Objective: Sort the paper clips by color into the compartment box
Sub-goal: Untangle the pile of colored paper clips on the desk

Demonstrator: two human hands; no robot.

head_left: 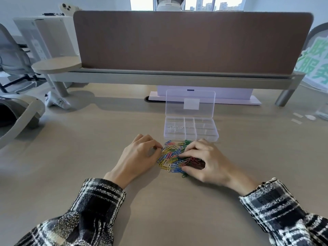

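**Both hands in the clip pile, just in front of the open box**

Head view: the clear compartment box (204,129) sits on the tan table (88,139), its lid (190,96) standing upright at the far side with a white label (191,104) on it. In the box's large left compartment lie a few pale clips (174,127). The other compartments look bare, though the clear plastic makes that hard to judge.

The paper clips (171,156) lie in a loose mixed heap on the table just in front of the box's near wall, almost touching it. Yellow, blue, pink, green and red ones are tangled together, with the red ones bunched on the heap's right side.

The left hand (140,157) rests in front of the box and to its left. Its fingers are curled and close together, with the tips at the heap's left edge among yellow clips. Whether they pinch a clip cannot be told.

The right hand (205,161) lies in front of the box's right half, on top of the heap. Its fingers are bent and a little spread over the clips, and the thumb curls in from the near side, so the red bunch sits between thumb and fingers.

Both wrists come out of black-and-white plaid sleeves (99,197).

Behind the box stands a brown desk divider (186,41). Far to the box's left, a white game controller (56,102) lies on the table.
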